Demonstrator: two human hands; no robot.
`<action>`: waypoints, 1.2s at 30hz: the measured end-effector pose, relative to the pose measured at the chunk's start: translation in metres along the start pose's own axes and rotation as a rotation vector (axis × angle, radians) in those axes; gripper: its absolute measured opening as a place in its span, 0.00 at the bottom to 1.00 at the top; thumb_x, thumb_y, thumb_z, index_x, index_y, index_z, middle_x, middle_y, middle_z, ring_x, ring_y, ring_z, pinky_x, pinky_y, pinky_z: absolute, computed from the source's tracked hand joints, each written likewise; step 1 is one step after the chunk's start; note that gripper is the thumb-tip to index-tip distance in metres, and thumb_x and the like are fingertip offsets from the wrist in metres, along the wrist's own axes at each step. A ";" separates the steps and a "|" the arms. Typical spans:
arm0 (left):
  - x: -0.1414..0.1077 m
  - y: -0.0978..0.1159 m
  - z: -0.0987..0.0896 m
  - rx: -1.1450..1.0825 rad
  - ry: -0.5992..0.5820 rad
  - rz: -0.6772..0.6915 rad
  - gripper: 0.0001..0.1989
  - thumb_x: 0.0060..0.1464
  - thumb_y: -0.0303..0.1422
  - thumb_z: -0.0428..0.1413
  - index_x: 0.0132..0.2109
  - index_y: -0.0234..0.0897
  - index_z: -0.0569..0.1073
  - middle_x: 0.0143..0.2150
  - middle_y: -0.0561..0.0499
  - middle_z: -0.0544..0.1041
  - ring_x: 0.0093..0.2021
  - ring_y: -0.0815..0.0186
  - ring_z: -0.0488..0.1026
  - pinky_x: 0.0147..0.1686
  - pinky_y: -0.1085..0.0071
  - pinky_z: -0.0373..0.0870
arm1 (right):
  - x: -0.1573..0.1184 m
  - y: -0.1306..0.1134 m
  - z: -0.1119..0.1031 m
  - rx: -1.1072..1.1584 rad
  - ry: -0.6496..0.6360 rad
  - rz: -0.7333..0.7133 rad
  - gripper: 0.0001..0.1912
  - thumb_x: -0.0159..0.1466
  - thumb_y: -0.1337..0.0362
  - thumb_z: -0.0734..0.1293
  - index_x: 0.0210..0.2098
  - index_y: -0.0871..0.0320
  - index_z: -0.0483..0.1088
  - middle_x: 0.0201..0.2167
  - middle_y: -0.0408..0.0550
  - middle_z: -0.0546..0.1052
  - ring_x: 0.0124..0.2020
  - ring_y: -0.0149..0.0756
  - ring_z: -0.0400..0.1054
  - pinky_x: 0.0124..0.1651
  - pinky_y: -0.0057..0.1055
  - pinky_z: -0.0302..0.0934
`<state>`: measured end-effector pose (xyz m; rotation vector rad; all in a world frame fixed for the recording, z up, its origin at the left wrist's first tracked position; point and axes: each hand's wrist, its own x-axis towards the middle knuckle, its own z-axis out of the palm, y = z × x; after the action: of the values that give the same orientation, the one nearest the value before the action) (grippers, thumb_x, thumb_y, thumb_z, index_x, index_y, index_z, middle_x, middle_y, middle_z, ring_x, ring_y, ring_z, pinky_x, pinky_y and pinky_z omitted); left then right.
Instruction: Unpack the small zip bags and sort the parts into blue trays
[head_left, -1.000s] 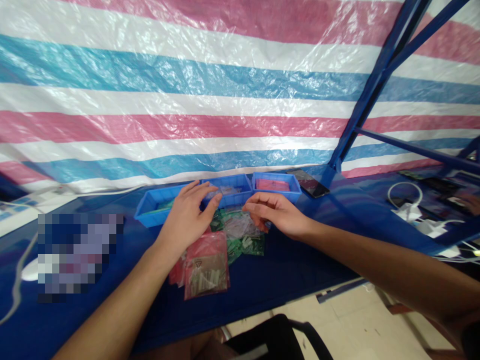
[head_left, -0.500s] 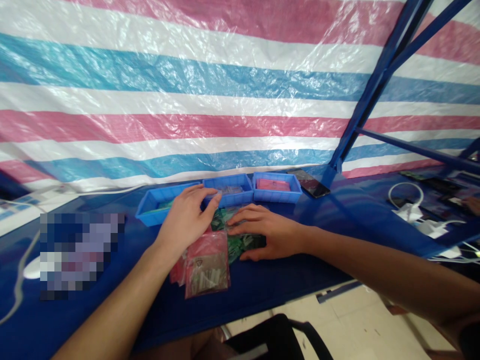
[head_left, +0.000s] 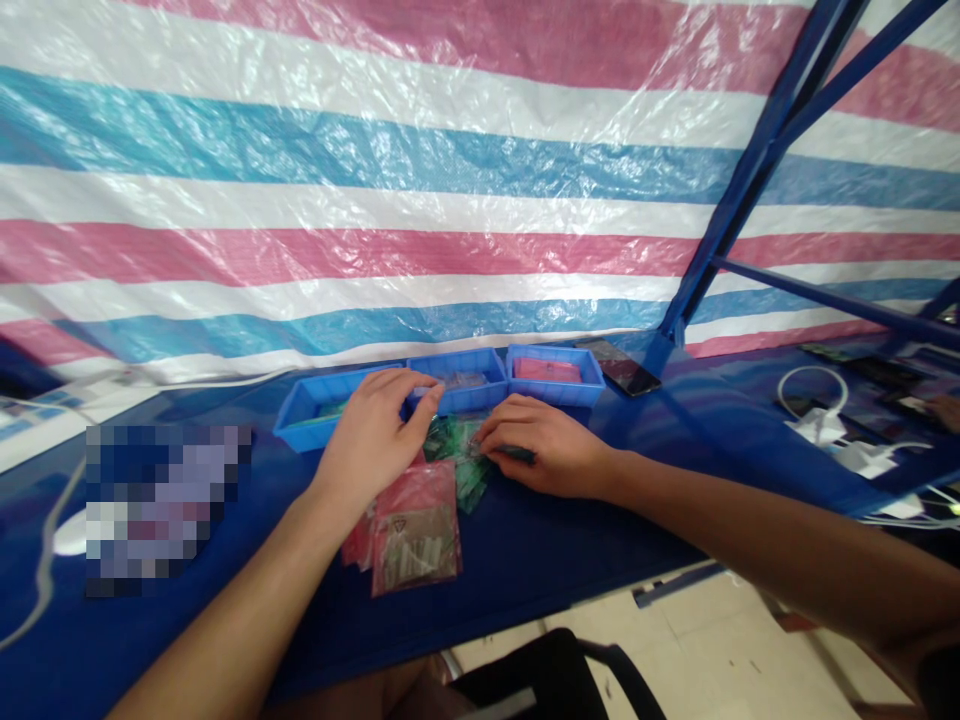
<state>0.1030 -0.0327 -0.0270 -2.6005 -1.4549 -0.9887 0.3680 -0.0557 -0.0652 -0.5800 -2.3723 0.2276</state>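
My left hand (head_left: 377,425) is beside the left and middle blue bins, thumb apart from its slightly bent fingers, with nothing visible in it. My right hand (head_left: 546,447) has its fingers curled together on the right side of a pile of green see-through plastic bags (head_left: 469,480), gripping a bag there; its fingertips partly cover it. A dark edge shows under that palm. Left of the green pile, pink see-through plastic bags (head_left: 416,520) lie overlapping on the blue table; the top one has small pale strips inside. The left hand covers part of both piles.
Along the back stand a blue bin (head_left: 304,436) with green bags, a middle blue bin (head_left: 469,402) with clear bags and a right blue bin (head_left: 559,393) with pink bags. A dark phone (head_left: 626,368) lies beyond. White cables and a charger (head_left: 821,428) lie at right.
My right hand has drawn its spread fingers together and shifted slightly up and right on the green bags, uncovering more of them. My left hand has barely moved.
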 end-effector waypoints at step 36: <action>-0.001 0.013 -0.002 -0.109 0.045 0.161 0.16 0.74 0.43 0.53 0.50 0.39 0.83 0.52 0.46 0.86 0.59 0.53 0.79 0.68 0.54 0.70 | 0.001 -0.004 -0.002 0.223 0.145 0.251 0.10 0.68 0.63 0.75 0.49 0.54 0.80 0.46 0.51 0.85 0.49 0.44 0.78 0.57 0.42 0.73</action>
<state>0.1117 -0.0414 -0.0218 -2.6984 -1.1921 -1.1278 0.3669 -0.0589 -0.0617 -0.7585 -2.0964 0.5364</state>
